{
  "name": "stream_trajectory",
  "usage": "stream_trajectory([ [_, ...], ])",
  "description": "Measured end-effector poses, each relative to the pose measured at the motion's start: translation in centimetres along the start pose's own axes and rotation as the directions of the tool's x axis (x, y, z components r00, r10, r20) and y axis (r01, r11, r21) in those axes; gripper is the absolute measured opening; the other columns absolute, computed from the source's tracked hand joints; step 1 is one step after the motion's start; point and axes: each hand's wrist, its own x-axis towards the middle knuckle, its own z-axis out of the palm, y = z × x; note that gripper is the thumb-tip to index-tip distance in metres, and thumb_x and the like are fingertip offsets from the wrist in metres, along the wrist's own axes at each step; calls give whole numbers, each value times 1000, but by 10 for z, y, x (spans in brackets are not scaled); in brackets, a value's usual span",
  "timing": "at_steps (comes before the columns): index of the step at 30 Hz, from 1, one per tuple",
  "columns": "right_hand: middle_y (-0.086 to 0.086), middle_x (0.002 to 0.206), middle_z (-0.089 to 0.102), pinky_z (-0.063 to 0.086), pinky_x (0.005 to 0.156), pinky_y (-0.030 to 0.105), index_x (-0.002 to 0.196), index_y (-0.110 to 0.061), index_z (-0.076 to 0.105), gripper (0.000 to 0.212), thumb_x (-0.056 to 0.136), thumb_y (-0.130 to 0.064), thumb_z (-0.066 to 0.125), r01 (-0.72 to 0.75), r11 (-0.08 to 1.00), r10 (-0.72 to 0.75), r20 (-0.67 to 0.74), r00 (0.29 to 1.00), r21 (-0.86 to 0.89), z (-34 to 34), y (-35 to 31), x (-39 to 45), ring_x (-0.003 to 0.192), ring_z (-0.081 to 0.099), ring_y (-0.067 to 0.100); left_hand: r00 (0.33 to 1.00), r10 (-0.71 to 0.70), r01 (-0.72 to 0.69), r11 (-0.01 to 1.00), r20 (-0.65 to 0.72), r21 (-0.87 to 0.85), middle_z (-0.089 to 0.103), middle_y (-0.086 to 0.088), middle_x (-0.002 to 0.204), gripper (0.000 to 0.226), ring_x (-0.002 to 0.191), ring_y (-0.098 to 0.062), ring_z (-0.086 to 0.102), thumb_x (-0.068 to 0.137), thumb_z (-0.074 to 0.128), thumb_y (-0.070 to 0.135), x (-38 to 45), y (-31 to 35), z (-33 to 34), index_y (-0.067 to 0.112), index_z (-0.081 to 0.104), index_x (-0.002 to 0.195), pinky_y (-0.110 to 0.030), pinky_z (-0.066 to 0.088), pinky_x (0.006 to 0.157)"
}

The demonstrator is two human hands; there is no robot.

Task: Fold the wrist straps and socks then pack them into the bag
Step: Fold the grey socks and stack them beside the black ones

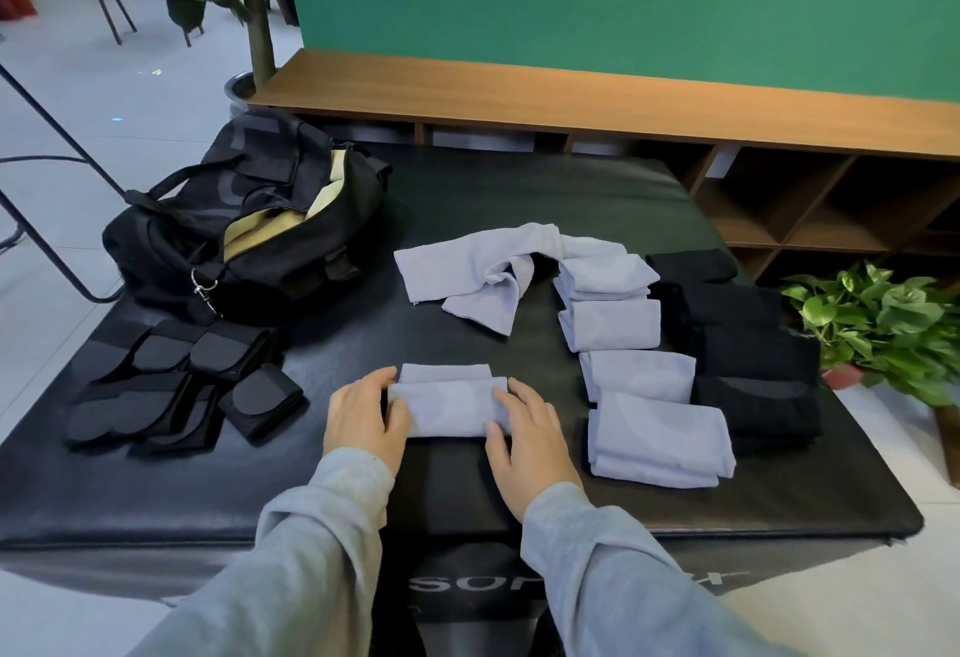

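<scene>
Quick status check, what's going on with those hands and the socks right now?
Left hand and right hand flat on a folded light blue sock. One light blue sock pile unfolded. Duffel bag open, nothing blocking.

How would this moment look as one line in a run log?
stage: folding socks | left hand + right hand: pressing folded grey sock | bag: open

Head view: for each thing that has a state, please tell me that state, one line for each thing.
bag: unzipped, open
sock under the hands: folded
left hand: flat on that sock's left end
right hand: flat on its right end
loose light socks: unfolded, crumpled
light sock row: folded
black sock row: folded
wrist straps: folded, in a group
</scene>
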Motion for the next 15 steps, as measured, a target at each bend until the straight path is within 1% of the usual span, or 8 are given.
stream_trajectory([
  [2,-14,151,24,21,103,15,139,-20,40,41,100,-28,39,-20,1000,20,2,1000,19,-1,-1,-1,134,20,5,998,-47,49,998,51,-44,42,-2,125,42,118,-16,40,90,55,30,-1,4,-3,26,46,131,-27,34,96],
  [4,-11,146,34,21,102,13,134,-17,45,36,99,-26,41,-18,999,18,-4,1000,42,-3,0,-2,131,27,8,985,-107,115,992,139,-51,43,-4,125,51,108,-19,46,87,60,35,1,5,-7,28,41,134,-28,36,93],
  [7,-6,127,51,24,92,8,123,-12,50,28,97,-23,46,-33,997,34,-15,999,75,-5,1,-3,121,37,12,950,-159,114,978,269,176,51,-6,120,50,106,-23,51,86,59,42,6,6,-12,26,43,131,-29,40,88],
  [9,-2,119,51,29,90,12,121,-13,48,28,95,-24,50,-94,990,94,3,996,105,-6,0,-2,117,42,14,942,-133,70,976,309,205,58,-2,106,37,98,-21,55,87,59,40,5,10,-16,20,54,118,-29,42,84],
  [11,0,122,50,36,94,19,130,-15,40,43,91,-25,56,-184,961,174,70,982,207,-14,-5,4,115,47,16,948,-69,40,994,312,100,60,0,94,23,90,-19,56,87,62,33,3,16,-22,19,58,105,-26,40,77],
  [13,-1,128,50,37,95,21,144,-17,23,67,89,-27,60,-252,922,212,160,964,293,-26,-11,13,115,50,16,954,11,-17,1000,299,18,62,1,89,12,87,-19,57,87,63,27,4,26,-30,23,57,97,-26,40,75],
  [14,-1,130,49,36,96,21,147,-18,19,73,88,-29,61,-259,919,213,177,961,298,-34,-13,17,117,49,16,955,50,-44,999,291,-26,61,2,86,10,86,-19,57,87,63,24,5,32,-33,24,56,94,-27,40,74],
  [15,-1,132,47,34,98,21,147,-17,21,74,87,-31,62,-245,926,204,166,965,288,-42,-15,21,121,47,16,955,88,-74,995,282,-61,60,4,83,9,83,-19,56,87,63,22,7,40,-34,24,55,91,-27,39,72],
])
